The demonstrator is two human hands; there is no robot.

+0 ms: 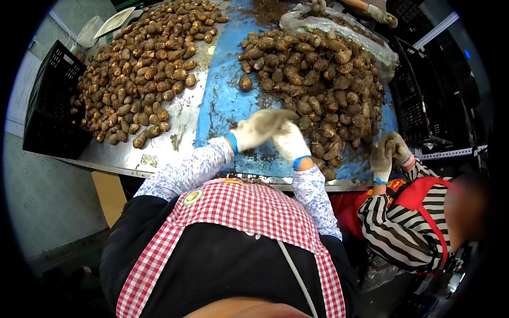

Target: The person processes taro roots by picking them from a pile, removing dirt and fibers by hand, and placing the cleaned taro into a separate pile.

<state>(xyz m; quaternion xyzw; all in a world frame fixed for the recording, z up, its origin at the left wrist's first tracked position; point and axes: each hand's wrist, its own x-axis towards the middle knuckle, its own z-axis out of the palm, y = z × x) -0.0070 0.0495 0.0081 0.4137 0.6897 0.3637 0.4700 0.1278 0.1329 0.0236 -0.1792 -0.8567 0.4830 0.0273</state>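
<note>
In the head view, both my hands wear dirty whitish gloves and meet over the near part of the blue sheet (225, 114). My left hand (259, 128) reaches across the front of my right hand (290, 142), its fingers bent together. The right hand's fingers are curled behind and mostly covered. Whatever lies between them is hidden. Just beyond and to the right is a heap of brown, soil-covered taro corms (323, 79) with hairy roots. To the left, a second pile of cleaner-looking taro corms (143, 69) lies on the metal tabletop (185, 114).
A black crate (50, 100) stands at the left table end. At right, a co-worker's gloved hands (389, 153) are close together by the heap. Another person's gloved hand (382, 17) shows at the far side, near a mesh sack (339, 26). Black crates (413, 100) stand right.
</note>
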